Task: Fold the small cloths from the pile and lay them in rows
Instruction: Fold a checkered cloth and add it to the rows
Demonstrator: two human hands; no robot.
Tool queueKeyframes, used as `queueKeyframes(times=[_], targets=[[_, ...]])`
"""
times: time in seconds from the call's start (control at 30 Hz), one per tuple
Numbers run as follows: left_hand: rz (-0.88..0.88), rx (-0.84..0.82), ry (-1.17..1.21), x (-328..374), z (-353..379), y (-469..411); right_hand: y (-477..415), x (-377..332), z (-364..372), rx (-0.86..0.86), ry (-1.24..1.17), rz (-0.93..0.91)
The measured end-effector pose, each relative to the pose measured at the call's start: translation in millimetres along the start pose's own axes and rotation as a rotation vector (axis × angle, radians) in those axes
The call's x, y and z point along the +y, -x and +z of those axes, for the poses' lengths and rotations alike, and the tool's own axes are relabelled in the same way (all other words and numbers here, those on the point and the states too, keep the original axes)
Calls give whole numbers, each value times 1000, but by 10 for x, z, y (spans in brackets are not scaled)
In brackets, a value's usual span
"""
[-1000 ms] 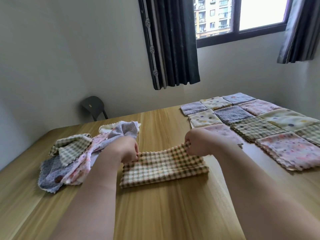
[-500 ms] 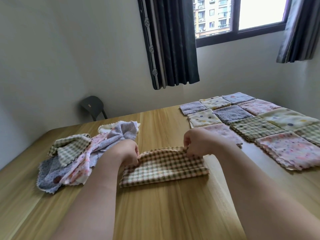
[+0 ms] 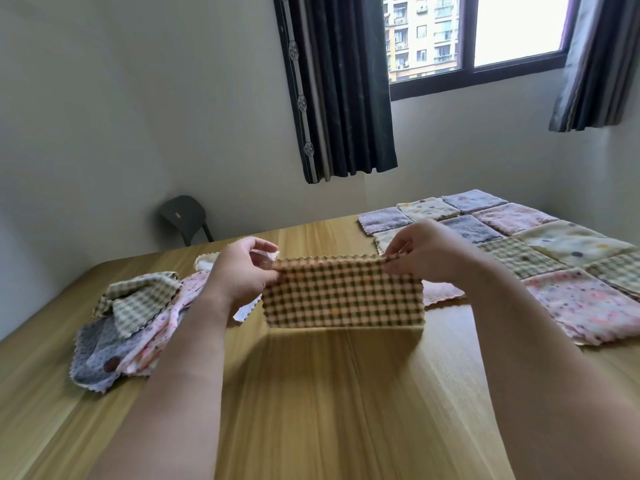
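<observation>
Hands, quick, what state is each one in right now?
Left hand: pinching the top left corner of the checked cloth.
Right hand: pinching the same cloth's top right corner.

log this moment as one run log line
phase: folding | left hand: pinches checked cloth top-left corner | right hand: pinches top-right corner | cloth: upright over table | pile: left | rows: right

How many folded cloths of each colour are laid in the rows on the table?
Purple-grey cloths: 3
Cream dotted cloths: 3
Pink cloths: 3
Green checked cloths: 2
Total: 11, not counting the held checked cloth or the pile.
</observation>
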State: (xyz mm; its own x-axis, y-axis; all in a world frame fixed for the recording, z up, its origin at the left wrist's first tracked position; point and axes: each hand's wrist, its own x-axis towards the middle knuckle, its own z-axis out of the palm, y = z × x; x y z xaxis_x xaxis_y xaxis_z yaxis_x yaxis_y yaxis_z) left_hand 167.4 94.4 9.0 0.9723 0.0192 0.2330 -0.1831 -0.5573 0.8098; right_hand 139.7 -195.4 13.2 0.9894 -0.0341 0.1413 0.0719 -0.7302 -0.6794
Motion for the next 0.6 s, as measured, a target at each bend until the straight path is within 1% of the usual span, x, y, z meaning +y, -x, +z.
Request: queueKeyframes(times=[0.1,0.23,0.37,0.6], targets=[[57,81,69,8,5,-17,-4,-13,-66,88,-11,-2],[135,133,98,30,33,-13,-7,-21,-121,189,-2,-38],[164,144,98,50,47,-13,4,-18,-150,215,25,-50],[216,159,-14,70,71,2,19,-32,-150,208,79,-40]])
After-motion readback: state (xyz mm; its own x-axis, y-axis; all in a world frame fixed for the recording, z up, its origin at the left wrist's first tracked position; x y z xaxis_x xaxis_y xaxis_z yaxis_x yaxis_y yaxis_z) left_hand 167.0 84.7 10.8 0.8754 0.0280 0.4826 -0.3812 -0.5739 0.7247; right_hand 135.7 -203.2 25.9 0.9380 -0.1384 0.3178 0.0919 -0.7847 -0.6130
